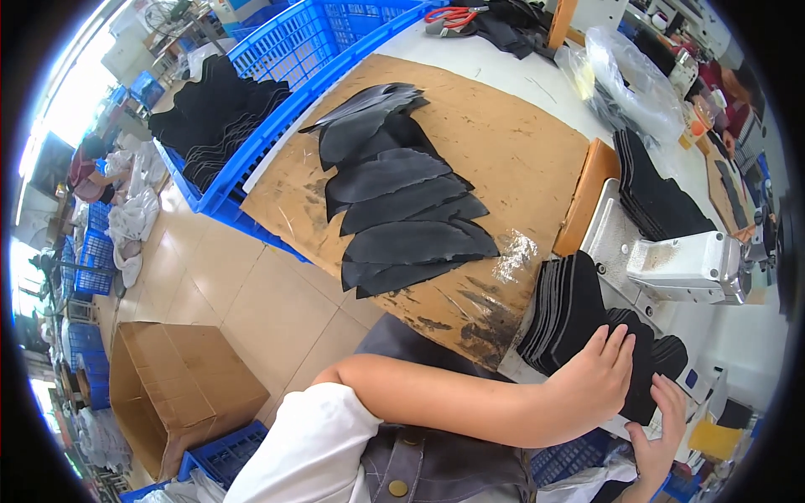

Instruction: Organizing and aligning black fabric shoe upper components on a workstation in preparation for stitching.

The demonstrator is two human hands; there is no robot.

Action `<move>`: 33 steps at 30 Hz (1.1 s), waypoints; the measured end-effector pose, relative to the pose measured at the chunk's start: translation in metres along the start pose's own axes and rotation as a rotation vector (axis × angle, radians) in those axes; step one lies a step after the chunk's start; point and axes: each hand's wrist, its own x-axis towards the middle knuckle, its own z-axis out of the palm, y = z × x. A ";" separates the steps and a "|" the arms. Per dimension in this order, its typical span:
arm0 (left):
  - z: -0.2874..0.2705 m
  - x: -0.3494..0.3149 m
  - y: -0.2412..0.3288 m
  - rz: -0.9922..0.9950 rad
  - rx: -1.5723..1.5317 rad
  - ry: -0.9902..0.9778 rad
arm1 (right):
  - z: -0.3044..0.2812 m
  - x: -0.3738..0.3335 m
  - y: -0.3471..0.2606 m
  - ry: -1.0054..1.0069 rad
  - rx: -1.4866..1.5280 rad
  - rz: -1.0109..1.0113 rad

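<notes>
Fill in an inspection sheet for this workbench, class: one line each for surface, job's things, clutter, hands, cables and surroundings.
Surface: brown board, stained at its near edge.
Job's things: black cut pieces stacked under both hands; dark pieces fanned on the board.
Clutter: red scissors, plastic bags.
Hands: left hand and right hand flat on the stack.
Cables: nothing seen.
Surroundings: sewing machine, blue crate, cardboard box, tiled floor.

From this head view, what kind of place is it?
Likely a garment or footwear sewing workshop: a white sewing machine, black cut fabric pieces laid out on a brown board, and blue crates of more pieces.
</notes>
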 end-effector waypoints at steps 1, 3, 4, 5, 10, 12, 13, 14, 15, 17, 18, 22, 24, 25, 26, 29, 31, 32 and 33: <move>-0.002 0.001 0.001 0.004 0.009 -0.018 | 0.000 -0.001 0.000 -0.014 -0.030 0.003; -0.003 0.009 0.007 0.004 -0.027 -0.070 | 0.001 0.005 -0.015 0.021 -0.064 0.019; -0.003 0.012 0.010 0.009 -0.065 -0.118 | 0.002 0.008 -0.020 0.059 -0.103 0.040; -0.004 0.013 0.011 0.025 -0.077 -0.116 | 0.001 0.008 -0.016 0.065 -0.113 0.055; -0.018 0.014 0.004 0.298 0.025 0.276 | -0.008 -0.009 -0.006 0.398 -0.591 -0.099; -0.022 0.011 -0.010 0.180 -0.016 0.232 | -0.004 -0.005 -0.004 0.514 -0.661 -0.215; -0.021 0.010 -0.020 0.158 -0.042 0.204 | -0.006 -0.004 -0.007 0.502 -0.647 -0.255; -0.027 0.011 -0.020 0.184 -0.004 0.152 | -0.006 -0.008 -0.005 0.533 -0.625 -0.281; -0.022 0.011 -0.018 0.201 0.017 0.224 | -0.004 -0.010 -0.003 0.578 -0.554 -0.284; -0.019 0.012 -0.017 0.252 0.150 0.257 | -0.001 -0.006 0.001 0.629 -0.404 -0.124; -0.021 0.008 -0.017 0.228 0.203 0.175 | -0.002 -0.006 0.002 0.551 -0.295 -0.047; -0.040 0.005 -0.020 0.136 0.121 -0.211 | 0.005 -0.012 0.007 0.308 -0.033 0.170; -0.046 0.001 -0.028 0.075 -0.093 -0.261 | 0.002 -0.012 0.004 0.284 0.026 0.169; -0.046 -0.003 -0.034 0.071 -0.087 -0.268 | -0.002 -0.011 0.001 0.260 0.075 0.168; -0.048 -0.008 -0.040 0.044 -0.100 -0.220 | -0.007 -0.008 -0.002 0.262 0.146 0.157; -0.050 -0.017 -0.052 -0.014 -0.085 -0.179 | -0.012 0.003 -0.001 0.312 0.145 0.011; -0.043 -0.021 -0.059 -0.050 -0.240 -0.139 | -0.008 0.023 -0.012 0.338 0.157 -0.050; -0.043 -0.024 -0.058 -0.085 -0.284 -0.125 | -0.005 0.037 -0.022 0.247 0.237 -0.137; -0.042 -0.025 -0.057 -0.107 -0.259 -0.131 | -0.001 0.049 -0.029 0.161 0.309 -0.217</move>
